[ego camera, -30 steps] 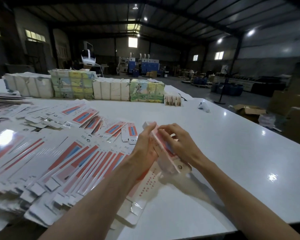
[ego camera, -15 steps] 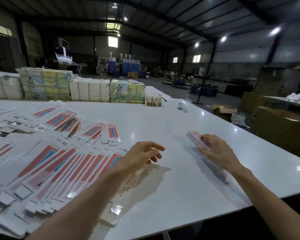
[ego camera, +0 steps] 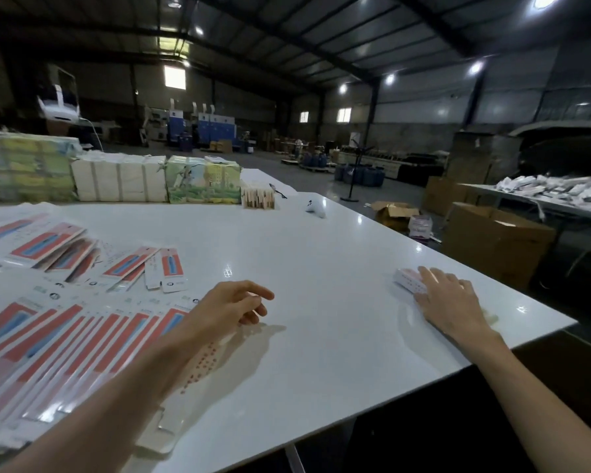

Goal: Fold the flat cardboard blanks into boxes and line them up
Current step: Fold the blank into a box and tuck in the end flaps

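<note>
Fingers, right hand (ego camera: 447,298): straight, resting on folded box (ego camera: 406,278).
Fingers, left hand (ego camera: 232,307): loosely curled, empty, well apart from box.

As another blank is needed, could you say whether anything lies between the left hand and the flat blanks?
Nothing visible does: the left hand hovers open right beside the fanned flat blanks, with no object between them.
</note>
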`<control>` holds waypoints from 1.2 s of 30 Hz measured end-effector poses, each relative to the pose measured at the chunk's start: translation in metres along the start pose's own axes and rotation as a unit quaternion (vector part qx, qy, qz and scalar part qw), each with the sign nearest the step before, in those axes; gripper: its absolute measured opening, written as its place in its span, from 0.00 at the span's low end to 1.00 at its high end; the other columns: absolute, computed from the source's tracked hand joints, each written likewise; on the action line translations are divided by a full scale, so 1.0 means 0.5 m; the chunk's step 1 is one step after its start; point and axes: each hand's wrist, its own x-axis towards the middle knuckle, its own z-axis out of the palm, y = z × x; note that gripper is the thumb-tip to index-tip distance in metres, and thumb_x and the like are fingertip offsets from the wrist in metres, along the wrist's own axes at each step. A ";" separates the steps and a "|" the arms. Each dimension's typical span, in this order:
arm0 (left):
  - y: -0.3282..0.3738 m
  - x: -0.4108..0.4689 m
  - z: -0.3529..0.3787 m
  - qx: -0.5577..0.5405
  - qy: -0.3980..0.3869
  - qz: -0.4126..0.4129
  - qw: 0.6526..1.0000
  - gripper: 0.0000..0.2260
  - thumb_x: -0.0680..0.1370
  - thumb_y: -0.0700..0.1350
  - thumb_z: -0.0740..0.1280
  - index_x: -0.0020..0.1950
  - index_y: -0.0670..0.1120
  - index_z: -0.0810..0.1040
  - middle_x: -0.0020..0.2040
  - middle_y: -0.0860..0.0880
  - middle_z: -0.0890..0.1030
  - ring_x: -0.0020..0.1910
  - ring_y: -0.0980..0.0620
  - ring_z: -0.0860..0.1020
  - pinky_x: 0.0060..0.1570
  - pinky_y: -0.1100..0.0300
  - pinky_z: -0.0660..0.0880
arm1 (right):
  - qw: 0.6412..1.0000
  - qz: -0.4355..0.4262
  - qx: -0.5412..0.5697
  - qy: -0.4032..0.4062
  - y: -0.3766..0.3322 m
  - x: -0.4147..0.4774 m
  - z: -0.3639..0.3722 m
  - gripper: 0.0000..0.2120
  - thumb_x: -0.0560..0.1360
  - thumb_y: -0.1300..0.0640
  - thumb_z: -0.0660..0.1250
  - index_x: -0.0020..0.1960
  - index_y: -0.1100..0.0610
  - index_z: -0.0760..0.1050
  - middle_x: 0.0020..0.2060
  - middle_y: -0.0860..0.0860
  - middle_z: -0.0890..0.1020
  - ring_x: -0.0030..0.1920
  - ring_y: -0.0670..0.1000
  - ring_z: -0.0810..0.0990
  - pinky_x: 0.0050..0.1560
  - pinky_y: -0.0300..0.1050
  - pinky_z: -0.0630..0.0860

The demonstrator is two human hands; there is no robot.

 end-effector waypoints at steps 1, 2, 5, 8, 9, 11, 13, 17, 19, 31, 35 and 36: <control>0.002 -0.002 0.000 0.000 0.003 0.001 1.000 0.13 0.85 0.38 0.64 0.56 0.49 0.87 0.46 0.46 0.87 0.42 0.50 0.85 0.44 0.62 0.79 | 1.000 -0.001 0.003 0.016 -0.017 0.001 -0.006 0.26 0.85 0.45 0.63 0.80 0.48 0.63 0.77 0.51 0.72 0.75 0.56 0.72 0.76 0.59 0.66; 0.006 -0.004 0.000 -0.002 0.008 0.003 1.000 0.13 0.85 0.38 0.64 0.56 0.49 0.87 0.46 0.46 0.87 0.42 0.50 0.85 0.44 0.62 0.79 | 0.999 -0.009 0.016 0.035 -0.043 0.004 -0.017 0.25 0.85 0.45 0.64 0.79 0.49 0.66 0.77 0.51 0.73 0.75 0.56 0.72 0.76 0.59 0.66; 0.016 -0.009 -0.008 -0.041 0.042 0.008 0.998 0.13 0.85 0.37 0.63 0.57 0.49 0.87 0.46 0.46 0.87 0.40 0.52 0.84 0.41 0.62 0.77 | 0.987 -0.086 0.102 0.087 -0.163 0.006 -0.060 0.19 0.84 0.48 0.66 0.72 0.53 0.76 0.69 0.52 0.81 0.66 0.56 0.80 0.71 0.58 0.73; 0.023 -0.009 -0.027 -0.099 0.108 0.012 0.989 0.14 0.85 0.38 0.63 0.56 0.49 0.88 0.45 0.48 0.87 0.37 0.53 0.81 0.37 0.64 0.76 | 0.956 -0.182 0.217 0.076 -0.309 -0.002 -0.104 0.14 0.84 0.49 0.66 0.67 0.52 0.80 0.62 0.49 0.83 0.60 0.52 0.82 0.63 0.54 0.80; 0.024 -0.007 -0.033 -0.109 0.136 0.010 0.985 0.14 0.85 0.37 0.63 0.56 0.49 0.88 0.43 0.49 0.86 0.36 0.54 0.80 0.35 0.64 0.76 | 0.940 -0.214 0.259 0.055 -0.358 -0.005 -0.116 0.12 0.84 0.49 0.65 0.65 0.52 0.80 0.60 0.48 0.83 0.58 0.51 0.82 0.61 0.54 0.80; 0.022 -0.003 -0.045 -0.123 0.192 0.001 0.974 0.15 0.84 0.37 0.62 0.55 0.49 0.88 0.41 0.51 0.85 0.35 0.55 0.78 0.34 0.65 0.74 | 0.898 -0.273 0.345 0.012 -0.452 -0.011 -0.133 0.10 0.84 0.50 0.66 0.61 0.52 0.81 0.55 0.47 0.84 0.53 0.48 0.82 0.57 0.54 0.80; 0.020 0.000 -0.056 -0.136 0.243 -0.013 0.960 0.15 0.84 0.37 0.62 0.54 0.50 0.87 0.40 0.52 0.84 0.33 0.56 0.77 0.33 0.65 0.73 | 0.863 -0.311 0.398 -0.021 -0.534 -0.020 -0.135 0.10 0.84 0.50 0.66 0.60 0.52 0.82 0.54 0.46 0.85 0.51 0.47 0.82 0.56 0.54 0.80; 0.012 0.005 -0.076 -0.147 0.288 -0.044 0.945 0.15 0.83 0.37 0.61 0.52 0.50 0.87 0.41 0.51 0.85 0.33 0.58 0.80 0.33 0.66 0.74 | 0.822 -0.329 0.457 -0.086 -0.632 -0.043 -0.100 0.10 0.86 0.47 0.63 0.56 0.50 0.80 0.50 0.43 0.83 0.49 0.45 0.81 0.53 0.51 0.79; 0.009 0.007 -0.079 -0.145 0.288 -0.055 0.945 0.15 0.83 0.37 0.61 0.52 0.51 0.86 0.42 0.51 0.84 0.34 0.59 0.82 0.33 0.66 0.76 | 0.800 -0.354 0.472 -0.108 -0.641 -0.047 -0.082 0.12 0.86 0.46 0.63 0.57 0.51 0.82 0.49 0.44 0.84 0.49 0.46 0.81 0.53 0.49 0.79; 0.028 0.002 -0.110 -0.163 0.316 -0.019 0.935 0.15 0.86 0.40 0.60 0.55 0.52 0.86 0.45 0.50 0.85 0.40 0.54 0.80 0.38 0.63 0.77 | 0.610 -0.251 0.645 -0.387 -0.569 0.007 -0.076 0.21 0.74 0.55 0.81 0.64 0.50 0.79 0.54 0.58 0.81 0.55 0.62 0.87 0.52 0.53 0.86; 0.040 -0.001 -0.121 -0.175 0.397 0.060 0.899 0.15 0.85 0.38 0.59 0.54 0.49 0.84 0.41 0.48 0.81 0.37 0.55 0.77 0.36 0.63 0.75 | 0.584 -0.122 0.733 -0.327 -0.530 0.036 -0.056 0.12 0.78 0.61 0.76 0.61 0.59 0.82 0.56 0.62 0.83 0.52 0.63 0.88 0.47 0.51 0.85; 0.042 -0.003 -0.119 -0.163 0.425 0.085 0.887 0.15 0.85 0.37 0.58 0.51 0.48 0.83 0.38 0.48 0.79 0.36 0.56 0.75 0.34 0.64 0.73 | 0.577 -0.073 0.759 -0.294 -0.528 0.040 -0.050 0.12 0.79 0.61 0.74 0.62 0.60 0.81 0.55 0.63 0.85 0.51 0.62 0.88 0.47 0.52 0.85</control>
